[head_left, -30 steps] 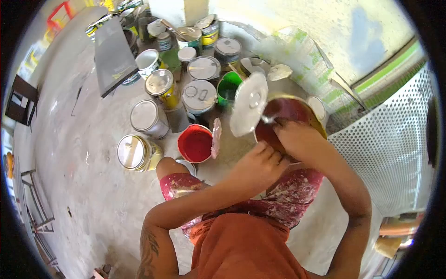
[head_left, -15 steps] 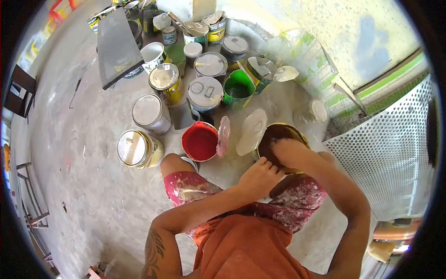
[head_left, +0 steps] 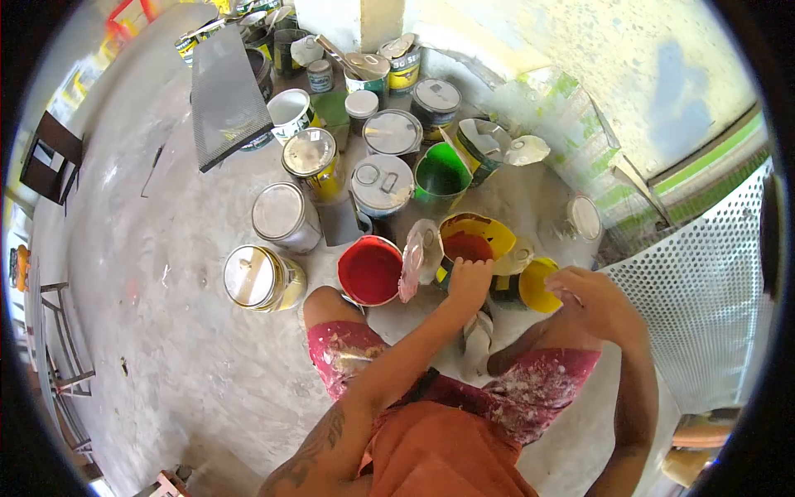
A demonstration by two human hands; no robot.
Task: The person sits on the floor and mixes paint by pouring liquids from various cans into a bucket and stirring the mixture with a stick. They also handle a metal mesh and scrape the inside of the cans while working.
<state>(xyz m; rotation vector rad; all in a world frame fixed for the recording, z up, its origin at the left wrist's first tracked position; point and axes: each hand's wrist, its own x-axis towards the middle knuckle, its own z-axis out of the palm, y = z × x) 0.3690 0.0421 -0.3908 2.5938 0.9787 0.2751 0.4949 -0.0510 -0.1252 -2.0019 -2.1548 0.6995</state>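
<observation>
My left hand [head_left: 472, 280] has its fingers curled over the near rim of a paint can [head_left: 501, 234], yellow inside with red-brown paint at the bottom. To the right of that, a second can with a yellow interior [head_left: 540, 284] sits partly behind a bent lid [head_left: 515, 258]. Beside its right edge is my right hand [head_left: 598, 302], fingers bent inward; whatever they hold, if anything, is hidden. A can of red paint [head_left: 370, 271] stands to the left, a pink-smeared lid [head_left: 411, 263] upright at its edge.
Several closed cans, including a silver-lidded one [head_left: 279, 214], stand ahead and left. A green-painted can [head_left: 441, 176] is beyond the red one. Perforated metal sheet [head_left: 696, 282] leans at the right; a mesh panel [head_left: 225, 99] rests over cans at the back left.
My right hand has come out of the yellow-rimmed can and moved right. My left hand has moved forward onto its rim. That can now stands closer to the red one, and the second yellow can shows.
</observation>
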